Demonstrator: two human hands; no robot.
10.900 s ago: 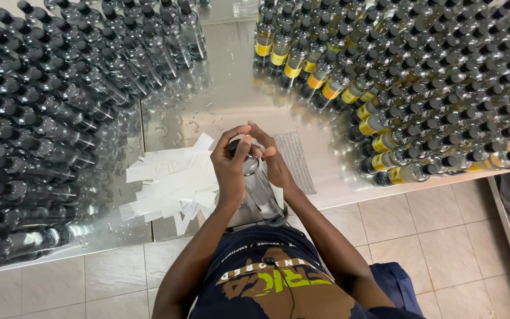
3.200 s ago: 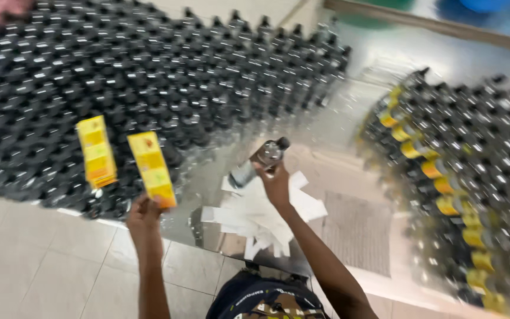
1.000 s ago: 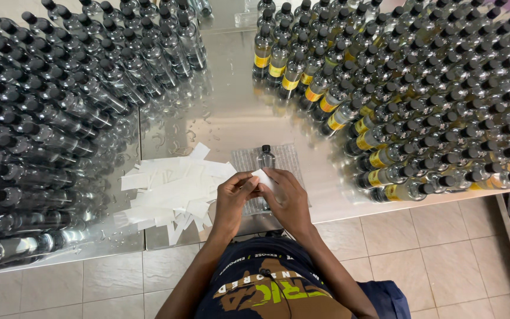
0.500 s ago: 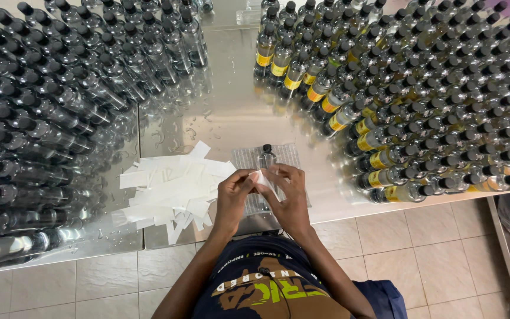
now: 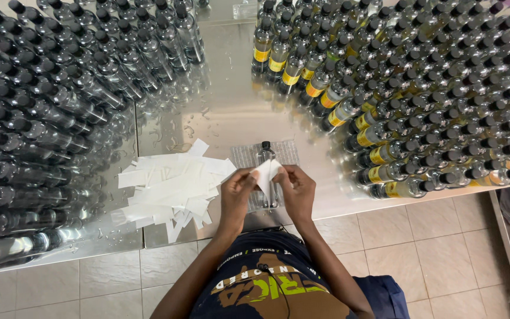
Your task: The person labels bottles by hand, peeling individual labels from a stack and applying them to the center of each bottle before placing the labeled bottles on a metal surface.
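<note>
My left hand (image 5: 236, 190) and my right hand (image 5: 295, 188) pinch the two sides of a white paper strip (image 5: 265, 175) held just above the table. Behind the strip a clear bottle with a black cap (image 5: 266, 155) stands upright on a ribbed grey mat (image 5: 287, 155). A loose heap of white paper strips (image 5: 169, 186) lies on the table immediately left of my left hand.
The steel table (image 5: 231, 112) carries a dense crowd of unlabelled black-capped bottles (image 5: 42, 100) on the left and bottles with yellow labels (image 5: 396, 88) on the right. Beige floor tiles (image 5: 420, 242) lie below the table's near edge.
Both hands have risen slightly and pulled a little apart, and the white strip now shows wider and more spread between the fingers. The bottle stays put on the mat.
</note>
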